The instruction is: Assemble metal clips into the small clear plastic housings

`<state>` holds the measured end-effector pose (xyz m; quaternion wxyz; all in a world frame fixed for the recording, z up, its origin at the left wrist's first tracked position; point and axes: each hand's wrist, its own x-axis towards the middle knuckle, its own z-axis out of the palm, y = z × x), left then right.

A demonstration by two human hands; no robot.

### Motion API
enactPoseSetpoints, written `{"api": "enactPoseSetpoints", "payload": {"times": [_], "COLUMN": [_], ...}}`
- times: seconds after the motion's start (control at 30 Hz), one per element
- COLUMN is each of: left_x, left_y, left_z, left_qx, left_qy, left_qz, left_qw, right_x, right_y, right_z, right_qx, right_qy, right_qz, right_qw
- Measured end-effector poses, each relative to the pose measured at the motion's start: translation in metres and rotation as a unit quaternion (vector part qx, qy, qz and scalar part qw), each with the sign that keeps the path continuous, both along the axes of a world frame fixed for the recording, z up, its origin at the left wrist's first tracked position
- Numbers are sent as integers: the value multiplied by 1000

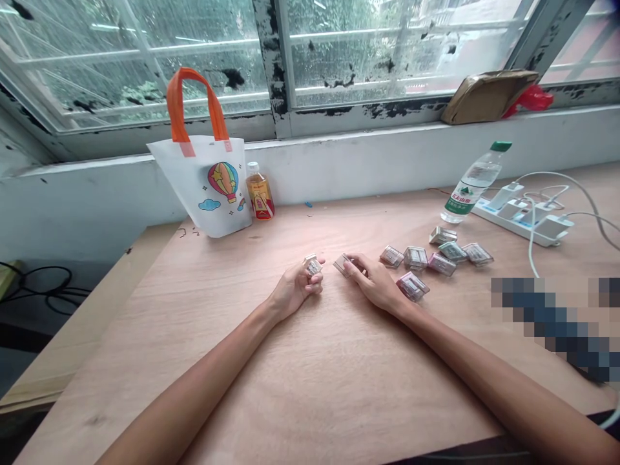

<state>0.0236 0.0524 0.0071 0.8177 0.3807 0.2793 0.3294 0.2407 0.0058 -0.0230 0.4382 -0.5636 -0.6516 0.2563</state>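
My left hand (296,284) is closed around a small clear-and-white plastic case (312,265), palm turned up above the wooden table (310,381). Just to its right, my right hand (371,276) pinches another small transparent case (341,264) between thumb and fingers, at the table surface. The two hands are apart. Several similar small cases lie to the right of my right hand, among them a pink one (412,286) nearest to it, a greenish one (453,252) and a brownish one (392,256).
A white bag (194,187) with orange handles and an orange drink bottle (260,194) stand at the back left. At the back right are a water bottle (469,187) and a power strip (527,226) with cables. A pixelated dark patch covers the right edge.
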Motion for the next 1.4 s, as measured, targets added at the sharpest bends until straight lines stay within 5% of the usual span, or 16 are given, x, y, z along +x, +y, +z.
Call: {"api": "enactPoseSetpoints", "payload": {"times": [1.0,1.4], "left_x": [7,1], "left_y": [-1,-1], "left_z": [-1,1], "left_qx": [28,61], "left_qy": [-7,22], "left_qz": [22,-17], "left_qw": [999,998], "right_x": [2,2], "right_y": [2,2], "right_z": [-1,-2], "right_qx": [7,16], "right_qy": [-18,-16], "right_qz": [7,9], "right_qw": [1000,1000]}}
